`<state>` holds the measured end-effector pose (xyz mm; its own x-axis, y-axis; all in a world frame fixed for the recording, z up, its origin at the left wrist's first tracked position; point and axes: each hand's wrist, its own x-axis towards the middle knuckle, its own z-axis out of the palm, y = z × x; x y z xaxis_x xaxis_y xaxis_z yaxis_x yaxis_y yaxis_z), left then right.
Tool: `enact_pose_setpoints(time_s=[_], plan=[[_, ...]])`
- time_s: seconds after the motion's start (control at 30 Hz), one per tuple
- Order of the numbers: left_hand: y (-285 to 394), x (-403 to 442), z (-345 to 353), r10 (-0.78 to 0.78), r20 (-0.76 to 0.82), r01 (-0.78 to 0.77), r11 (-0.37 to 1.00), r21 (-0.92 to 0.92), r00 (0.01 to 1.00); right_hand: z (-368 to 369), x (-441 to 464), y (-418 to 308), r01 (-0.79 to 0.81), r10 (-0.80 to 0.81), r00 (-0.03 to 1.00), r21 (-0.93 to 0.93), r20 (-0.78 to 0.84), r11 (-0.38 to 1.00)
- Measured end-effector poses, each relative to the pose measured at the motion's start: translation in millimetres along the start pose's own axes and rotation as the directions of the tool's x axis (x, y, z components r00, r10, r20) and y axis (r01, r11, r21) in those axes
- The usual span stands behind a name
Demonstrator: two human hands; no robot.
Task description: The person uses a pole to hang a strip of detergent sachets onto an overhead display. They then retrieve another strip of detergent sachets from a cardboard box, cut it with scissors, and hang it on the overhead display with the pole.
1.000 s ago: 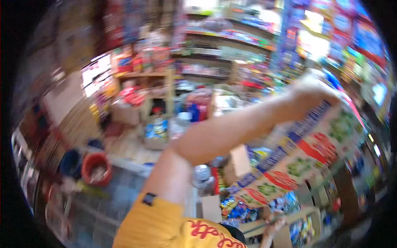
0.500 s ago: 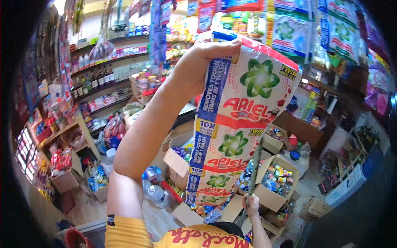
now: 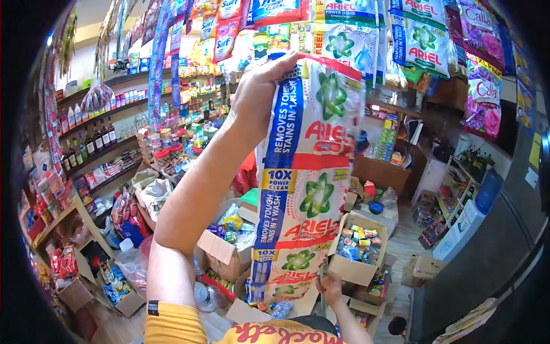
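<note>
My left hand (image 3: 260, 86), raised on the outstretched arm, is closed on the top edge of a long strip of Ariel detergent packs (image 3: 312, 189). The strip hangs down in front of me, its joined packs printed with green swirls, red bands and a blue side border. Low down, by the strip's lower right edge, my right hand (image 3: 332, 289) has its fingers curled closed. Something thin and narrow shows at those fingers, but I cannot make out what it is.
Other detergent packs (image 3: 421, 43) and Calla packs (image 3: 483, 97) hang overhead. Open cartons of goods (image 3: 358, 252) stand on the floor beyond the strip. Stocked shelves (image 3: 97, 152) line the left wall. A water dispenser (image 3: 467, 229) stands at right.
The view has turned to the right. The strip now hangs straighter and shows more edge-on, with my left hand still at its top. My right hand remains beside its lower end.
</note>
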<state>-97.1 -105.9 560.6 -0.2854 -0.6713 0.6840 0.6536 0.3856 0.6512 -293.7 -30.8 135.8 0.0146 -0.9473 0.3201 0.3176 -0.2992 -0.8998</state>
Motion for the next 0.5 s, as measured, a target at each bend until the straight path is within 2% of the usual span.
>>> enact_pose_setpoints(time_s=[0.07,0.13,0.2,0.23,0.27,0.3,0.37,0.4,0.43,0.47,0.5], plan=[[5.1,3.5,4.1,0.032,-0.039,-0.029,0.996,0.089,0.999,-6.5,-6.9,6.1,0.039,-0.037,0.997,-0.038,0.064,0.998],[3.5,10.4,5.5,0.098,0.002,-0.098,0.988,0.116,0.995,-13.1,-11.2,22.1,0.142,-0.148,0.989,-0.196,-0.018,0.97],[2.1,18.1,9.0,0.135,-0.01,-0.131,0.97,0.204,0.991,-23.4,-9.4,37.2,0.122,-0.137,0.988,-0.175,-0.077,0.977],[2.8,19.9,12.4,0.142,-0.04,-0.126,0.952,0.279,0.989,-29.6,-5.3,40.5,0.057,-0.064,0.994,-0.075,-0.09,0.996],[-5.6,30.1,3.6,0.389,0.191,-0.43,0.747,0.507,0.901,-37.5,-3.4,43.2,-0.013,0.015,0.995,0.022,-0.096,1.0],[-3.8,30.5,4.0,0.475,0.339,-0.578,0.573,0.581,0.812,-42.8,-5.9,35.5,0.032,-0.035,0.999,-0.156,-0.015,0.987],[0.9,30.3,5.2,0.592,0.597,-0.797,0.134,0.589,0.541,-52.8,-10.4,19.6,0.189,-0.134,0.98,-0.471,0.149,0.861],[2.7,32.9,9.5,0.497,0.395,-0.617,0.442,0.652,0.773,-50.5,-11.1,18.3,0.037,-0.038,0.997,0.015,0.07,0.999],[13.3,25.1,25.8,0.307,0.193,-0.358,0.693,0.625,0.932,-45.6,-13.1,12.2,-0.094,0.084,0.996,0.507,0.043,0.857],[9.5,32.3,19.5,0.41,0.316,-0.512,0.578,0.636,0.856,-48.2,-16.1,9.5,-0.017,0.014,1.0,0.292,0.012,0.956],[8.1,37.2,15.1,0.49,0.441,-0.65,0.443,0.617,0.752,-50.8,-18.9,6.7,0.058,-0.057,0.998,0.057,-0.018,0.997]])
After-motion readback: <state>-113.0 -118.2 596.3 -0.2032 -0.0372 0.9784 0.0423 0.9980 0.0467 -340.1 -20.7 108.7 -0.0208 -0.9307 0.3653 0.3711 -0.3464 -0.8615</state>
